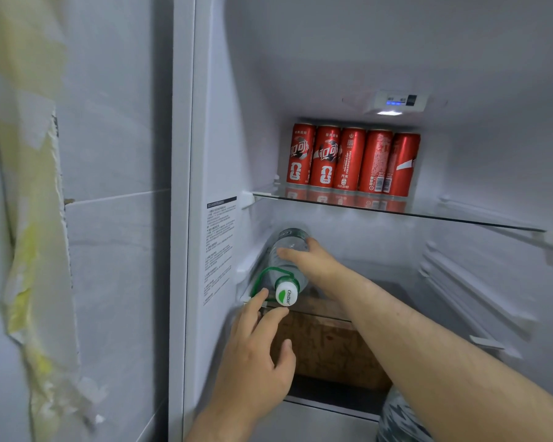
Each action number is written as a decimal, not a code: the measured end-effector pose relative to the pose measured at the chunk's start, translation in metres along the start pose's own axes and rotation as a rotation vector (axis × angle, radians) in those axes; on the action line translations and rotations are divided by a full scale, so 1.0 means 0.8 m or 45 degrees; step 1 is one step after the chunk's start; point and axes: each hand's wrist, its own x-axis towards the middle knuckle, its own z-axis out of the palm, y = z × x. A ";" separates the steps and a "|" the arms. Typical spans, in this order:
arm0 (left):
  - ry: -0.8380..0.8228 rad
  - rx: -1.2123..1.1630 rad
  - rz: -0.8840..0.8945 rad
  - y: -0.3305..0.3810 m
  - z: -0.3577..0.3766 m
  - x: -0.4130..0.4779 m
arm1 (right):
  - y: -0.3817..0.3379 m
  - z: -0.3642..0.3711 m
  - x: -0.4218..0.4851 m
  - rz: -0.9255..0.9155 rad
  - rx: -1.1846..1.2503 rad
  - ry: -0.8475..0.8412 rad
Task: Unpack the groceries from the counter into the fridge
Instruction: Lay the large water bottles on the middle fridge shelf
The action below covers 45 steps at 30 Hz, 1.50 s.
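Note:
A clear water bottle [286, 266] with a white and green cap lies on its side on the fridge's second glass shelf, against the left wall, cap toward me. My right hand [310, 258] reaches in and grips the bottle's body from the right. My left hand [257, 349] is below the cap, its straight fingertips touching the cap and the green carry loop. Several red cola cans [348, 161] stand in a row at the back of the upper glass shelf [460, 216].
The fridge's left wall carries a printed label [219, 247]. A brown board [326, 342] shows under the bottle's shelf. Empty rails [479, 291] run along the right wall. A tiled wall [109, 218] with peeling covering is left of the fridge.

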 end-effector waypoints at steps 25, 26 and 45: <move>0.092 -0.021 0.101 0.031 -0.009 -0.006 | 0.003 -0.067 -0.156 -0.466 -1.059 0.323; 0.065 0.005 0.119 0.032 -0.007 -0.009 | 0.009 -0.070 -0.169 -0.459 -1.119 0.335; -0.832 -0.320 -0.108 0.083 0.119 -0.032 | 0.156 -0.117 -0.301 -0.367 -1.040 0.900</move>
